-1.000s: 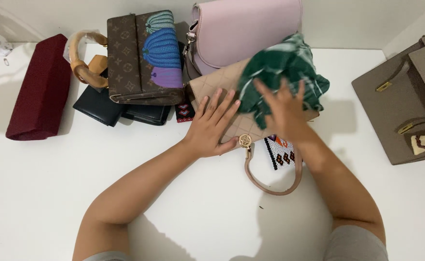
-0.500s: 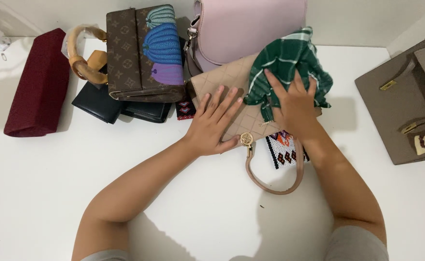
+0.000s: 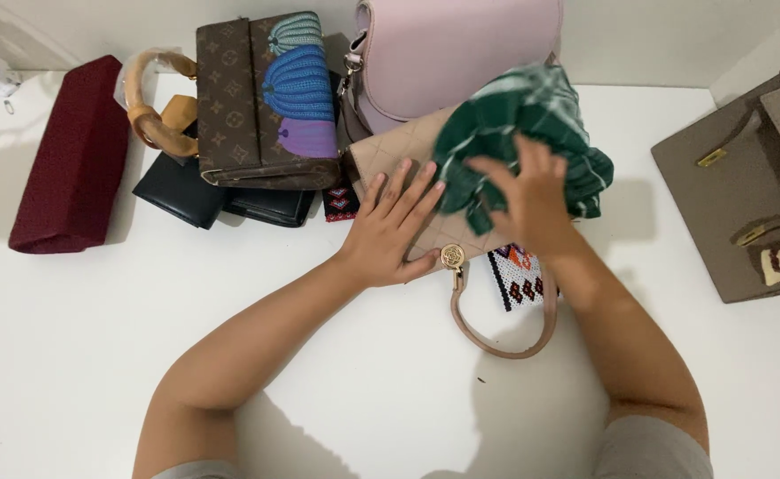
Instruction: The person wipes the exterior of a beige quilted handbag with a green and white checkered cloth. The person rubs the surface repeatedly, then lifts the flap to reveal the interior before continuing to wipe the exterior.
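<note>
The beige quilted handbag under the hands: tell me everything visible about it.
The beige quilted handbag lies flat on the white table, leather-like, with a round gold clasp and a looped handle pointing toward the person. The left hand presses flat on it; the right hand holds a green checked cloth against it.

Bright, even overhead light, soft grey shadows under both forearms on the glossy white table [image 3: 70, 355], motion blur over the crumpled green-and-white checked cloth [image 3: 523, 133] and right hand [image 3: 532, 208], elsewhere sharp, slight edge stretching.
</note>
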